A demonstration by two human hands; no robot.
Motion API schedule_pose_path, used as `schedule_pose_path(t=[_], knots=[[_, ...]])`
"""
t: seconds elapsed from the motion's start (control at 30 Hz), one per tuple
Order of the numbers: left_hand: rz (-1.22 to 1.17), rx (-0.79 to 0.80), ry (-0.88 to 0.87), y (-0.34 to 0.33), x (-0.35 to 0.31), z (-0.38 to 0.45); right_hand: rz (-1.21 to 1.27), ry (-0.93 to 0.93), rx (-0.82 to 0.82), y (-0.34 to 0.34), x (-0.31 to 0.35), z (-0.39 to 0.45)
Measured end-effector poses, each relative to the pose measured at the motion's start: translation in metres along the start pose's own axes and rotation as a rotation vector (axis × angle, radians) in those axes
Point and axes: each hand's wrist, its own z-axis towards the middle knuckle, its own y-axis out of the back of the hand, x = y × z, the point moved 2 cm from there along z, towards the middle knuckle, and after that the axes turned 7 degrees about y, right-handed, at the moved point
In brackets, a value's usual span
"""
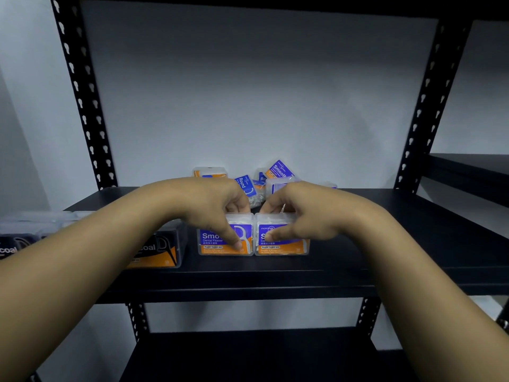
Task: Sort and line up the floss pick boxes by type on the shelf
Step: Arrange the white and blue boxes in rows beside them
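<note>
Head view, shelf stock as we find it. Item: two blue-and-orange "Smooth" boxes, upright at the front edge of the black shelf [385, 260], labels facing us, sides touching. Our left hand [217, 205] holds the left Smooth box [220, 241], fingers curled over its top and thumb pressed down the label. Our right hand [297, 213] pinches the right Smooth box [286, 244] the same way, fingers behind the top edge, thumb across the front.

Item: charcoal boxes, dark with orange corners, in a row to the left; the nearest charcoal box [159, 246] stands just beside the left Smooth box, partly hidden by our forearm.

Item: unsorted heap [264, 177] of blue boxes near the back, some tilted, directly behind both hands.

Bearing for the next move, in our judgement: the row's long axis runs left to right along the front edge, and its open end lies right of the right Smooth box. The heap sits about equally near either hand, so the right hand seems the natural one to fetch and extend the line.
</note>
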Motion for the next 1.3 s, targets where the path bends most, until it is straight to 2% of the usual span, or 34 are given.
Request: schedule_pose_path(t=[0.13, 0.27, 0.37, 0.53, 0.67, 1.0, 1.13, 1.3], knots=[[0.082, 0.003, 0.003, 0.001, -0.010, -0.002, -0.022, -0.015, 0.033, 0.003, 0.000, 0.001], [-0.059, -0.043, -0.018, 0.028, -0.012, -0.009, 0.049, -0.061, -0.005, 0.024, -0.008, 0.000], [-0.090, -0.120, -0.017, 0.051, -0.010, -0.009, 0.006, -0.094, -0.061, 0.046, -0.014, -0.001], [0.059, -0.159, 0.144, 0.058, 0.003, 0.025, -0.133, -0.209, -0.008, 0.073, -0.028, 0.023], [0.115, -0.175, 0.214, 0.066, 0.009, 0.050, -0.131, -0.273, 0.062, 0.081, -0.050, 0.051], [0.066, -0.298, 0.137, 0.052, -0.023, 0.110, -0.203, -0.381, 0.127, 0.080, -0.080, 0.073], [0.019, -0.316, 0.115, 0.042, -0.033, 0.133, -0.288, -0.365, 0.111, 0.078, -0.092, 0.068], [0.075, -0.311, 0.112, 0.039, -0.044, 0.155, -0.309, -0.313, 0.141, 0.074, -0.115, 0.061]])
